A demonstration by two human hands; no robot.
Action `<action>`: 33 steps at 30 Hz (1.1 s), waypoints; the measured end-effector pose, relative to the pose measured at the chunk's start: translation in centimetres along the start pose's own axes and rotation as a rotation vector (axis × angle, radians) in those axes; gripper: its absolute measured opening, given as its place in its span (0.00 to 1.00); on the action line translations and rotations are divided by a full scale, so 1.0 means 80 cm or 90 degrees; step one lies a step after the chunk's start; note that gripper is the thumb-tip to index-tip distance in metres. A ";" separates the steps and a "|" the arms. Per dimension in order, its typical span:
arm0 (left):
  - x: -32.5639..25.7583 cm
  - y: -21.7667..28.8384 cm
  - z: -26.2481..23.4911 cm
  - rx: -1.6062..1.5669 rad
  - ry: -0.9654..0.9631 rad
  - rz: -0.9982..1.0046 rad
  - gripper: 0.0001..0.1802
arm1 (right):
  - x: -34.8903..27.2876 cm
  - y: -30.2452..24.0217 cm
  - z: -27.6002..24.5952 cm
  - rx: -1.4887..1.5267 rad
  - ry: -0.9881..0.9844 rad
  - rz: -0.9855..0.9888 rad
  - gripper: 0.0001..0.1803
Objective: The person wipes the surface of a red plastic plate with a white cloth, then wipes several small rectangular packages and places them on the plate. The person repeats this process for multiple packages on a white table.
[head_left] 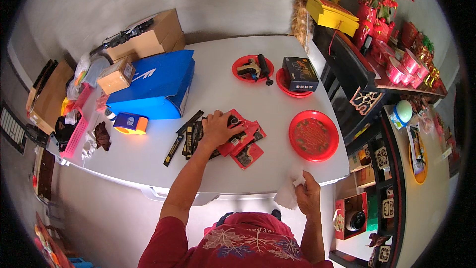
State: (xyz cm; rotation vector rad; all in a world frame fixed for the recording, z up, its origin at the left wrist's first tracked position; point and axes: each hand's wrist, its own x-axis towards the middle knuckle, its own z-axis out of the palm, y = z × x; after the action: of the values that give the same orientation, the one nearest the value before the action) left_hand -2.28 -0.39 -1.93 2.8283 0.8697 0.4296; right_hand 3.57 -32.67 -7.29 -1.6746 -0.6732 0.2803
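Note:
My left hand (217,130) lies over a pile in the middle of the table, its fingers apart and the thumb stretched to the right. Beside and under it are several red packets (248,156) on the right and several slim black packets (173,150) on the left. What the palm covers is hidden. At the table's front edge my right hand (309,191) is closed on a crumpled white tissue (286,195), which hangs down from the fingers. Just beyond that hand sits a red round plate (313,136) with a patterned middle.
Farther back, one red plate (236,71) holds a black-handled tool (264,67), and a black box (300,73) rests on another. A blue box (153,87), a purple-and-orange container (130,124) and a pink basket (77,133) occupy the left. A dark shelf (391,188) stands at right.

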 end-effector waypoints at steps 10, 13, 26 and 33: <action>0.016 -0.024 -0.017 -0.204 0.278 -0.049 0.11 | 0.011 -0.027 -0.005 0.016 -0.025 0.000 0.21; -0.004 -0.009 -0.047 -0.792 0.208 -0.175 0.11 | 0.013 -0.026 -0.006 0.061 0.012 0.026 0.20; -0.042 0.001 -0.012 -1.081 0.160 -0.352 0.11 | 0.038 -0.062 0.055 0.104 -0.049 0.006 0.21; -0.043 -0.026 -0.023 -0.923 0.231 -0.280 0.21 | 0.029 -0.052 0.063 0.120 -0.014 -0.012 0.20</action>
State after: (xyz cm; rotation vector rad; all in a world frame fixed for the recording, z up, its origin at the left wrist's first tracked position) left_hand -6.70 -0.50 -1.44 1.2282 0.7093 0.9782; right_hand 1.59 -26.91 -4.04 -1.4872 -0.6585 0.3386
